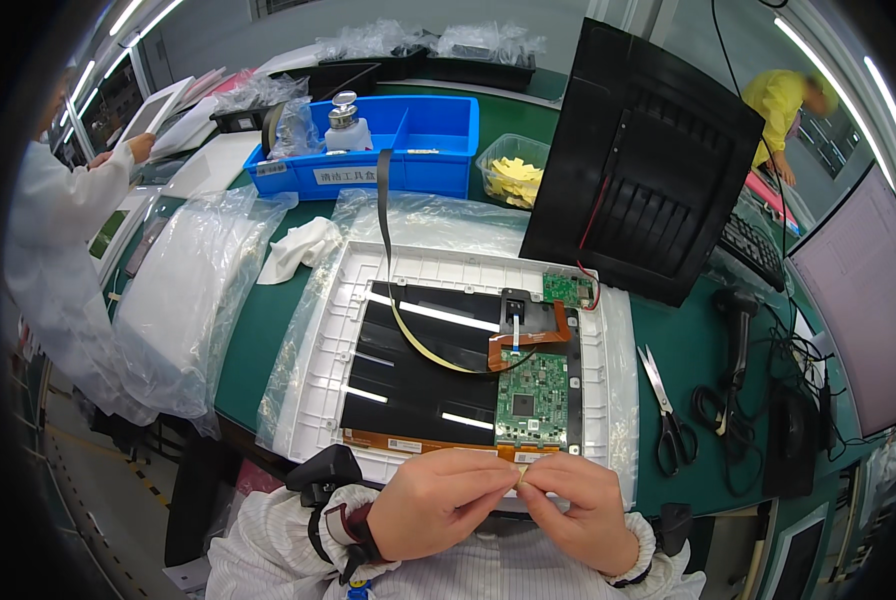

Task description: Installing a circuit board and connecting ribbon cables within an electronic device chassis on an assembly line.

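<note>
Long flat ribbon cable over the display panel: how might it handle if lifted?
The ribbon cable is probably bendy yet springy, given its smooth arc. It's likely light, being a thin strip. Tugging may strain it, as its lower end apparently reaches the larger green circuit board.

Two green circuit boards (533, 385), one white casing (326, 345)

One small pale piece (521, 475), one black panel (658, 150), one pair of scissors (665, 405), one blue box (368, 187), one pump bottle (348, 134), one white cloth (301, 249), one keyboard (752, 252), one screen (861, 300), one handheld scanner (736, 330), two co-workers (63, 240); one clear tub (485, 165), its yellow pieces (514, 182) too heaped to count
</note>
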### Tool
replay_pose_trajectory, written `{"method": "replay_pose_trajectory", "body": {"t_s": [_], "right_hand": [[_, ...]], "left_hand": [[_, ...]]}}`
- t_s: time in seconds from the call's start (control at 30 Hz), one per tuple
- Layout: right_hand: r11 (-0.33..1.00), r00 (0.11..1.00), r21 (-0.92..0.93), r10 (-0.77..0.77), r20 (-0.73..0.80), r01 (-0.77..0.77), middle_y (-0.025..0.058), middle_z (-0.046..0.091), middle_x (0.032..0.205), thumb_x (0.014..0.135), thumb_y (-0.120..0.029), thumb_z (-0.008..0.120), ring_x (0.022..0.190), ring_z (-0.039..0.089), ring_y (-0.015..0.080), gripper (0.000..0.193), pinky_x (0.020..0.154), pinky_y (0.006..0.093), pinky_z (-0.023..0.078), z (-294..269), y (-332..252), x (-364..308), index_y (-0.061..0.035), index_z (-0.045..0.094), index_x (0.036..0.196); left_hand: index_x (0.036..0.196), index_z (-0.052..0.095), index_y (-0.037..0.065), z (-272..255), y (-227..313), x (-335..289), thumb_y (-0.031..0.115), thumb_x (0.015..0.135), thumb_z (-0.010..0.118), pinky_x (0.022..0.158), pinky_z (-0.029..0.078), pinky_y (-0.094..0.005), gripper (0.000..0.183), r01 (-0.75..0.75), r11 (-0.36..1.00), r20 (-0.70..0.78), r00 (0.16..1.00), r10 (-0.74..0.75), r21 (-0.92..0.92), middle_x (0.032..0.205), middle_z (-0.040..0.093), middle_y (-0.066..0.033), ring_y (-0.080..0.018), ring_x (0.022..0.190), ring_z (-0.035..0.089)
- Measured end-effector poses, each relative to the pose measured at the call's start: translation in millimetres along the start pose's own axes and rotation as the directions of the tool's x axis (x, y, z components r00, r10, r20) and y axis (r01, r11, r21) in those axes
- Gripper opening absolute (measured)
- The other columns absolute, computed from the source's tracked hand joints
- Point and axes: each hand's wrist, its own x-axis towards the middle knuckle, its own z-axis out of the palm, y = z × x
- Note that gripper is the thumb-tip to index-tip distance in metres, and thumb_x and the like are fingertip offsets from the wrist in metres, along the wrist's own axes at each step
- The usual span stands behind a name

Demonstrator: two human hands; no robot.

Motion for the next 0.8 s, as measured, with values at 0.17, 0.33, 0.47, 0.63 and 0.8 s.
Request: {"method": "replay_pose_trajectory", "body": {"t_s": [0.17, 0.33, 0.47, 0.63, 0.8], "right_hand": [[1.000, 1.000, -0.007, -0.024, -0.006, 0.024, 0.0119, 0.059, 0.075, 0.070, 0.001, 0.061, 0.064, 0.056, 0.0226, 0.011, 0.057, 0.0280, 0.046, 0.7, 0.2, 0.8, 0.0024, 0.059, 0.081], [0.999, 0.998, -0.026, -0.046, -0.031, 0.045, 0.0116, 0.058, 0.074, 0.068, 0.002, 0.061, 0.064, 0.056, 0.0223, 0.012, 0.057, 0.0280, 0.046, 2.7, 0.8, 0.2, 0.0019, 0.059, 0.080], [0.997, 0.998, -0.036, -0.065, -0.021, 0.064, 0.0115, 0.058, 0.075, 0.068, 0.002, 0.061, 0.065, 0.056, 0.0229, 0.012, 0.058, 0.0285, 0.046, 3.0, 0.6, 0.5, 0.0018, 0.059, 0.081], [0.996, 0.998, -0.056, -0.063, -0.003, 0.063, 0.0124, 0.058, 0.077, 0.069, 0.003, 0.060, 0.067, 0.056, 0.0244, 0.012, 0.060, 0.0293, 0.046, 1.2, -1.1, 0.5, 0.0020, 0.058, 0.082], [0.995, 0.997, -0.064, -0.072, -0.007, 0.072, 0.0126, 0.058, 0.077, 0.069, 0.003, 0.060, 0.067, 0.056, 0.0246, 0.012, 0.060, 0.0297, 0.046, 1.3, -1.2, 1.2, 0.0020, 0.059, 0.082]], "left_hand": [[0.087, 0.060, 0.001, -0.9, 0.9, -0.4, -0.001, 0.070, 0.061, 0.063, 0.050, -0.0282, 0.017, 0.017, 1.000, 0.013, 1.000, -0.017, 0.002, 0.083, 0.062, -0.0111, -0.0243, 0.073, 0.061], [0.086, 0.061, 0.000, -0.8, 0.2, -1.1, -0.001, 0.070, 0.062, 0.061, 0.050, -0.0273, 0.016, 0.075, 0.995, 0.013, 0.997, -0.074, -0.069, 0.082, 0.063, -0.0110, -0.0238, 0.072, 0.062], [0.087, 0.063, 0.001, -1.8, 1.8, -1.4, 0.000, 0.070, 0.062, 0.060, 0.050, -0.0261, 0.018, 0.119, 0.989, 0.002, 0.993, -0.119, -0.089, 0.081, 0.063, -0.0116, -0.0227, 0.071, 0.062], [0.089, 0.063, 0.001, -1.9, 2.3, -0.6, -0.001, 0.069, 0.062, 0.059, 0.050, -0.0258, 0.019, 0.129, 0.986, 0.009, 0.992, -0.128, -0.105, 0.081, 0.064, -0.0116, -0.0224, 0.070, 0.063], [0.089, 0.063, 0.002, -1.8, 1.3, -1.2, 0.000, 0.069, 0.061, 0.060, 0.050, -0.0257, 0.020, 0.122, 0.987, 0.005, 0.992, -0.123, -0.104, 0.082, 0.064, -0.0110, -0.0222, 0.071, 0.063]]}}
